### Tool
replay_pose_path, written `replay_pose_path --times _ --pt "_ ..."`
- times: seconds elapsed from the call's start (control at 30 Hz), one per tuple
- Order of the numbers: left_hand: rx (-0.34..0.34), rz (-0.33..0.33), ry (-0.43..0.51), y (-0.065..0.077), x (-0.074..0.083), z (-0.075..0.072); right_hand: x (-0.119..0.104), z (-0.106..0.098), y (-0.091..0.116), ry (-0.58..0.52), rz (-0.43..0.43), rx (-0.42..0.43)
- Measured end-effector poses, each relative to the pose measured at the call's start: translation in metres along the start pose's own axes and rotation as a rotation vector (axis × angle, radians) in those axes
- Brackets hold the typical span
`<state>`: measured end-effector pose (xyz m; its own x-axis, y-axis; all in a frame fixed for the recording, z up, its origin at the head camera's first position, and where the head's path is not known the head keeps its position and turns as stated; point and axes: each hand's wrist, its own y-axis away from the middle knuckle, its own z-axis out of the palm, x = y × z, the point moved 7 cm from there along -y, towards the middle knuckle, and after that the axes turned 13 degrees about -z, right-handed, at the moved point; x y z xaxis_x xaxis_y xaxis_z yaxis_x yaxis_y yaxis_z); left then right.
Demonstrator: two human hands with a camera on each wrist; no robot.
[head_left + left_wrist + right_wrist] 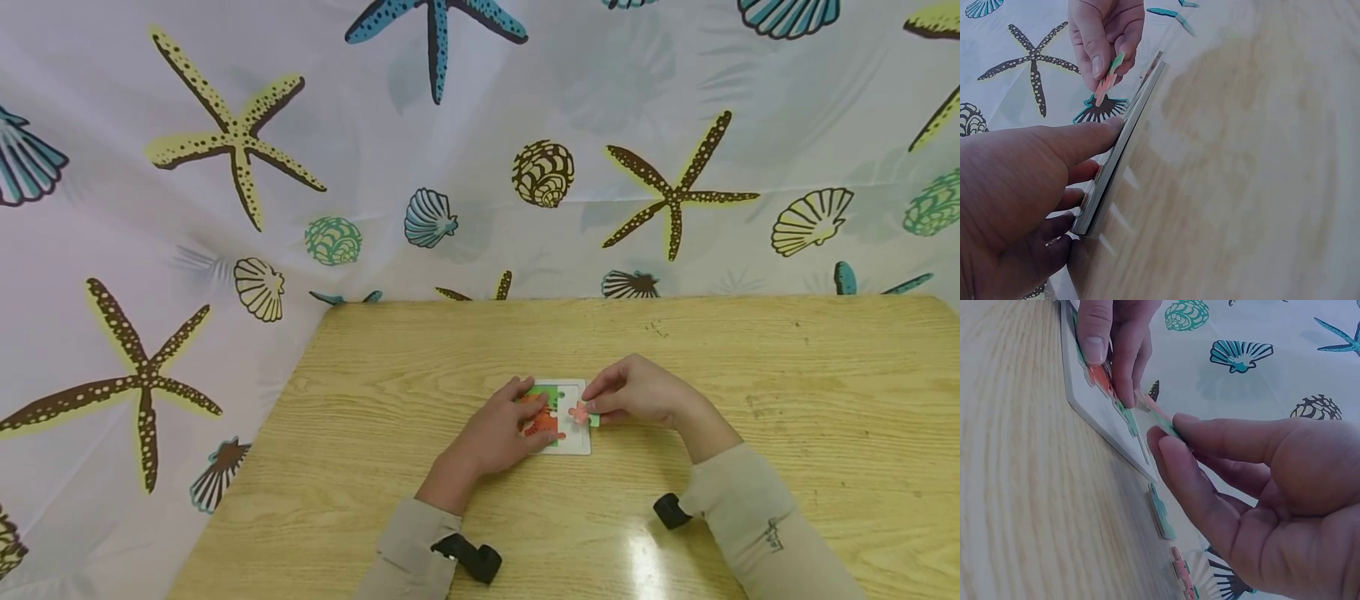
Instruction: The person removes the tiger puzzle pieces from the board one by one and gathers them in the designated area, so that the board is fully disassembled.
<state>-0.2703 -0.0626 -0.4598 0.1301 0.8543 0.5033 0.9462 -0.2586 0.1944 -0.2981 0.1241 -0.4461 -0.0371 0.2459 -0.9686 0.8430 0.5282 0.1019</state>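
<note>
A small jigsaw board (576, 446) with a pale frame lies on the wooden table. Its left part is filled with green and orange pieces (1100, 381), while pale backing shows on the right. My left hand (495, 429) rests across the left side of the board, its thumb and fingers spread over the fitted pieces. Above the board's right part, my right hand (645, 392) pinches a pink and green puzzle piece (1107, 83) between thumb and fingertips. In the right wrist view this piece is tilted and apart from the board. The right hand's fingers partly hide it in the head view.
Beside the board, the right wrist view shows a green loose piece (1160, 512) and a pink and green loose piece (1184, 575) on the table (390, 358). A curtain (480, 150) printed with starfish and shells hangs behind and to the left.
</note>
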Motion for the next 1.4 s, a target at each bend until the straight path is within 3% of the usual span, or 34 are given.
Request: replay_pose_path --times 0.33,0.87,1.4 --pt "-0.004 -0.002 0.006 0.001 -0.002 0.003 0.002 -0.003 0.004 -0.002 0.045 -0.004" --pt "0.009 0.02 0.003 -0.001 0.0 0.002 -0.001 -0.015 0.006 0.05 0.022 0.038" --pt "0.006 0.019 0.022 -0.001 0.0 0.002 0.003 -0.022 0.008 -0.008 0.028 0.063"
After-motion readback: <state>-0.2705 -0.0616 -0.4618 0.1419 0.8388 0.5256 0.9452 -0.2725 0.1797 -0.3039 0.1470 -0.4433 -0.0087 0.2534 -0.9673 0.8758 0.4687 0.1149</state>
